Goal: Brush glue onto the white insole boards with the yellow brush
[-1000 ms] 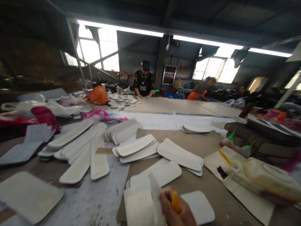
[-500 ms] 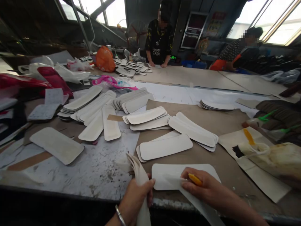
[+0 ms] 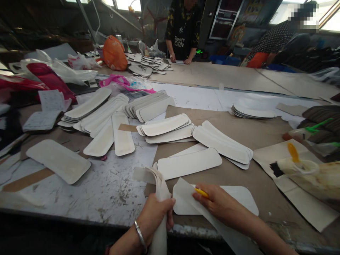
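My left hand [image 3: 159,214], with a silver bangle at the wrist, is closed round a bundle of curled pale strips [image 3: 160,186] at the table's front edge. My right hand [image 3: 209,200] is closed on a yellow-handled tool [image 3: 202,192] and on a thin whitish strip [image 3: 186,187] that hangs down over the edge. Beneath that strip lies a white rounded panel [image 3: 241,198]. Just beyond are another white panel [image 3: 190,163] and a fanned stack of panels [image 3: 223,143]. The tool's working end is hidden.
Several panel stacks [image 3: 98,115] lie at the left, near an orange bag [image 3: 114,53] and pink plastic [image 3: 119,82]. On the right, a stained container [image 3: 305,173] holds a yellow-handled item. Two people stand beyond the table, one with hands on a white piece [image 3: 179,62].
My right hand has shifted slightly left and up, and the strip's end now shows over the panel. The bundle in my left hand has curled leftward. The view has tilted down slightly.
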`<action>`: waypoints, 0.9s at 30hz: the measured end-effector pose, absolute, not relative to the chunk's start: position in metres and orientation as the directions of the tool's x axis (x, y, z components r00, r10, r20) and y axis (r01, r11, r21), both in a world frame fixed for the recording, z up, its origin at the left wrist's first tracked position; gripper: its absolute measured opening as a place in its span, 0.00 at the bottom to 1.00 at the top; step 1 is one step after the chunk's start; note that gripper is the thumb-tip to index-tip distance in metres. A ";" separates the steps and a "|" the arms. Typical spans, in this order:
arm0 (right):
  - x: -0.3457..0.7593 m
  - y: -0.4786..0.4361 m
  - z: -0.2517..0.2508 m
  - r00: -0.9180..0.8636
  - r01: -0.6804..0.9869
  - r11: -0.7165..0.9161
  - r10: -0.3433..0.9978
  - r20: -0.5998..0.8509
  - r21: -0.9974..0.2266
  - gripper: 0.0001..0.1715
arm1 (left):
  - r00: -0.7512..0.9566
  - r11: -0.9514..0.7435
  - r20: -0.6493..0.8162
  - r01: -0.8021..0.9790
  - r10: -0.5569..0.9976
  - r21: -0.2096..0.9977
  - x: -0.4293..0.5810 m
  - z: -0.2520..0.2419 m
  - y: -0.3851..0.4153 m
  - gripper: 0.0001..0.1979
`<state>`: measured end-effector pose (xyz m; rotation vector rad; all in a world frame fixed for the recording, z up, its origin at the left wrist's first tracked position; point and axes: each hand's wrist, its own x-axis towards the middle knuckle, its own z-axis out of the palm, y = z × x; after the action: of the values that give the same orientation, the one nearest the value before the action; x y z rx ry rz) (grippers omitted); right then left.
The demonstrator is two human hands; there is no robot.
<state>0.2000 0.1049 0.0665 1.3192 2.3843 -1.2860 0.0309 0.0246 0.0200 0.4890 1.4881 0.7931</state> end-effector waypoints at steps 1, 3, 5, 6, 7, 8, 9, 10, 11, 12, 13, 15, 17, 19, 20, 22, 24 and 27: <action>0.201 0.106 0.068 -0.638 0.714 0.233 0.604 -0.477 -0.660 0.18 | -0.088 0.673 -0.691 -0.168 0.718 0.721 0.031 0.021 0.025 0.15; 0.201 0.108 0.068 -0.681 0.682 0.209 0.531 -0.505 -0.701 0.19 | -0.087 0.677 -0.695 -0.168 0.714 0.716 0.030 0.024 0.025 0.13; 0.198 0.111 0.067 -0.675 0.714 0.249 0.494 -0.549 -0.654 0.18 | -0.087 0.674 -0.692 -0.164 0.717 0.720 0.030 0.025 0.025 0.12; 0.196 0.112 0.065 -0.652 0.747 0.290 0.497 -0.572 -0.598 0.17 | -0.086 0.675 -0.692 -0.164 0.716 0.719 0.029 0.026 0.025 0.11; 0.193 0.113 0.063 -0.625 0.777 0.336 0.509 -0.592 -0.532 0.15 | -0.082 0.678 -0.695 -0.164 0.714 0.716 0.029 0.025 0.025 0.11; 0.191 0.114 0.061 -0.602 0.799 0.380 0.525 -0.602 -0.467 0.14 | -0.075 0.682 -0.699 -0.165 0.711 0.712 0.028 0.024 0.025 0.12; 0.188 0.115 0.059 -0.583 0.812 0.415 0.541 -0.606 -0.411 0.12 | -0.068 0.687 -0.703 -0.165 0.708 0.707 0.028 0.023 0.025 0.13; 0.185 0.116 0.057 -0.569 0.819 0.442 0.553 -0.608 -0.365 0.12 | -0.062 0.690 -0.705 -0.163 0.706 0.705 0.028 0.022 0.025 0.14; 0.183 0.117 0.056 -0.559 0.824 0.462 0.562 -0.610 -0.329 0.12 | -0.057 0.692 -0.706 -0.160 0.706 0.704 0.027 0.022 0.025 0.15; 0.182 0.117 0.056 -0.552 0.826 0.473 0.566 -0.613 -0.308 0.12 | -0.055 0.692 -0.706 -0.156 0.706 0.705 0.027 0.021 0.025 0.16; 0.180 0.118 0.055 -0.545 0.829 0.476 0.567 -0.617 -0.294 0.12 | -0.055 0.693 -0.706 -0.153 0.706 0.705 0.027 0.021 0.025 0.16; 0.179 0.119 0.056 -0.532 0.835 0.474 0.567 -0.629 -0.279 0.13 | -0.060 0.702 -0.715 -0.146 0.697 0.697 0.028 0.022 0.026 0.15; 0.179 0.119 0.057 -0.529 0.837 0.472 0.566 -0.632 -0.278 0.13 | -0.067 0.714 -0.726 -0.138 0.685 0.686 0.028 0.025 0.027 0.15; 0.179 0.119 0.058 -0.532 0.836 0.469 0.564 -0.631 -0.285 0.12 | -0.076 0.723 -0.733 -0.126 0.676 0.680 0.029 0.027 0.028 0.15; 0.180 0.119 0.058 -0.533 0.835 0.468 0.563 -0.632 -0.288 0.12 | -0.079 0.723 -0.733 -0.120 0.676 0.680 0.029 0.028 0.028 0.15; 0.180 0.119 0.059 -0.538 0.832 0.472 0.561 -0.630 -0.291 0.12 | -0.080 0.721 -0.730 -0.115 0.679 0.683 0.029 0.028 0.028 0.15; 0.181 0.119 0.060 -0.547 0.826 0.478 0.553 -0.628 -0.298 0.12 | -0.078 0.717 -0.725 -0.113 0.684 0.688 0.029 0.027 0.027 0.15; 0.181 0.119 0.061 -0.565 0.813 0.492 0.537 -0.626 -0.312 0.13 | -0.081 0.713 -0.720 -0.101 0.690 0.694 0.029 0.025 0.027 0.15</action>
<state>0.1813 0.1190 0.0614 1.1156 2.2905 -0.8240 0.0294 0.0267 0.0253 0.5025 1.5216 0.7032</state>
